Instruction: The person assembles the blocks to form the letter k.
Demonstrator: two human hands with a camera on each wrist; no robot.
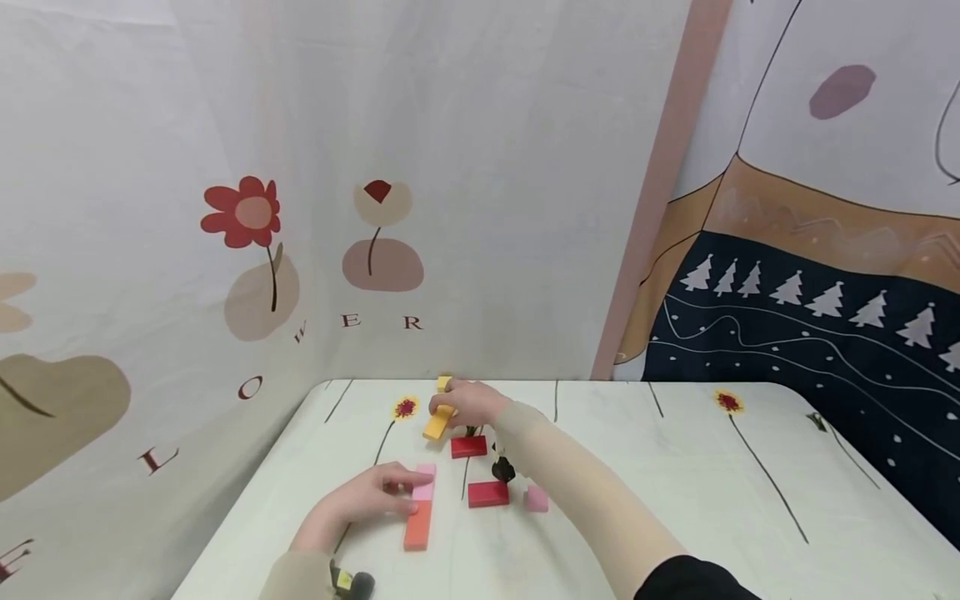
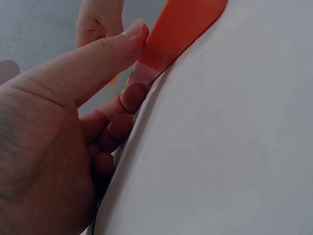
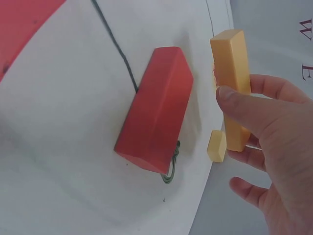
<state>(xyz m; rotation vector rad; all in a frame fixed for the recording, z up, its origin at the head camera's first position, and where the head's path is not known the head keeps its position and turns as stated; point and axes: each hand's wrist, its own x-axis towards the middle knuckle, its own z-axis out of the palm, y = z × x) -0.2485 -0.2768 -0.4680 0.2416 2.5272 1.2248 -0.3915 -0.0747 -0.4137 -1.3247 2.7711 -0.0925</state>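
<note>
My right hand (image 1: 471, 403) pinches a long yellow block (image 3: 234, 88) between thumb and fingers at the far side of the table. Just beyond it in the right wrist view stands a small yellow block (image 3: 216, 146). Lower on the left, my left hand (image 1: 373, 492) has its index finger over a pink block (image 1: 423, 483) and its thumb by the seam with an orange block (image 1: 417, 529). Those two blocks lie end to end in one line. In the left wrist view the thumb meets the side of the orange block (image 2: 178, 34), while the other fingers curl below.
Close under my right forearm lie a red block (image 1: 468, 447), another red block (image 1: 488, 494) and a small pink block (image 1: 536, 499). A white cloth with printed flowers covers the table (image 1: 675, 500). Behind it hangs a printed curtain (image 1: 510, 208).
</note>
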